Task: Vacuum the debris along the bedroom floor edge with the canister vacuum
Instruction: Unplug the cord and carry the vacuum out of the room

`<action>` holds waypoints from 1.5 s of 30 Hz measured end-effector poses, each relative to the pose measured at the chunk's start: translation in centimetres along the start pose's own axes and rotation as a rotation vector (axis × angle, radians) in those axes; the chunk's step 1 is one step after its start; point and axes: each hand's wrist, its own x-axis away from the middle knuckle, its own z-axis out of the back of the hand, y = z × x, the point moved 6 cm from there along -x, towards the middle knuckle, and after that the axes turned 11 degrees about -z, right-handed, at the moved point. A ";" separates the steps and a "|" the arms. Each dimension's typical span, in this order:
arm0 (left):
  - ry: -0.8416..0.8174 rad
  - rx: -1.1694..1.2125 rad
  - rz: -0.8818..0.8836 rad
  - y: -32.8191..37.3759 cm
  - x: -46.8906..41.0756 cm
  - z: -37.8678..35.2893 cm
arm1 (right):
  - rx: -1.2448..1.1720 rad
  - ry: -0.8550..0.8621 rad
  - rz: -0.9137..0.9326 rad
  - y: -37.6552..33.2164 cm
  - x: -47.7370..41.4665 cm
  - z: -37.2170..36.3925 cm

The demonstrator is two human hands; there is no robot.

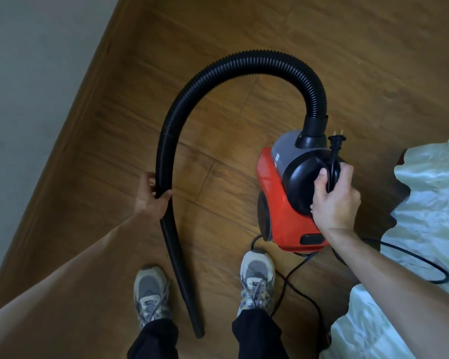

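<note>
A red, grey and black canister vacuum (275, 177) hangs above the wooden floor at the right. My right hand (335, 200) grips its black handle together with the power cord, whose plug (336, 142) sticks up past my fingers. A black ribbed hose (244, 63) arches from the canister's top over to the left. My left hand (151, 195) holds that hose just above the rigid black nozzle tube (184, 288), whose tip points down between my shoes.
A grey wall and brown skirting board (70, 125) run along the left edge of the wooden floor (218, 120). A bed with pale crumpled bedding (430, 198) fills the right side. The black cord (412, 255) loops over the floor and bedding near my right shoe (257, 275).
</note>
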 end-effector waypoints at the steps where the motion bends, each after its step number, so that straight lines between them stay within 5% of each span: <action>1: 0.001 0.007 -0.025 0.0 0.4 0.2 | 0.007 -0.001 -0.003 0.0 0.0 0.0; 12: 0.052 -0.069 -0.320 4.5 4.9 2.8 | 0.009 -0.087 -0.092 -2.3 0.1 1.5; 23: 0.002 -0.104 -0.516 15.5 8.7 9.0 | -0.034 0.064 -0.187 -9.0 2.3 11.4; 45: 0.005 -0.003 -1.007 62.4 30.0 31.7 | -0.250 0.515 -0.147 -42.4 4.9 58.4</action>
